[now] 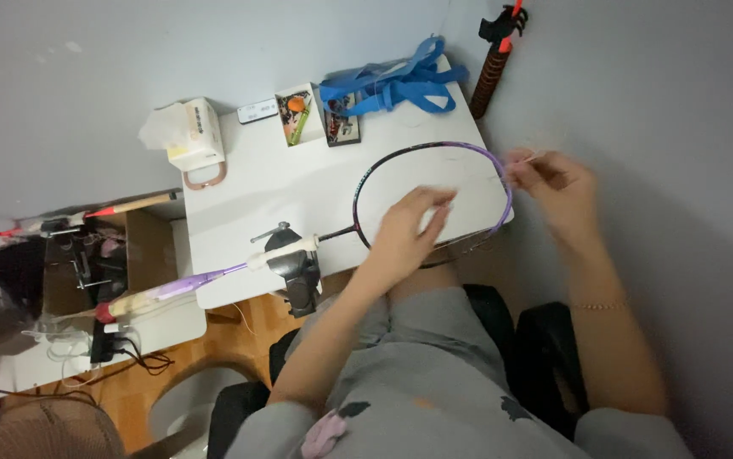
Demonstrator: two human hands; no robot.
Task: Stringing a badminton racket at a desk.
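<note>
At the far left of your view a cluttered cardboard box (128, 255) sits beside the white table (298, 187), with a black power strip (103, 347) and cables below it. On the table's back edge stand a tissue box (196, 132), a small white remote (257, 110) and two little picture cards (315, 117), then a heap of blue straps (392, 83).

A black bench vise (297, 270) at the table's front edge clamps the shaft of the badminton racket (366, 183), whose purple grip end juts out left over the edge while its purple-and-black frame lies flat on the tabletop, unstrung across most of the hoop.

Your left hand (406, 229) hovers over the lower part of the hoop, fingers loosely curled and blurred by motion; you cannot tell whether it grips anything or touches the frame.

Your right hand (557, 191) is at the hoop's far right rim, thumb and forefinger pinched together on a thin pale string (529, 159) just beside the frame.

A ribbed dark handle with a black clamp (498, 59) leans on the wall behind.
</note>
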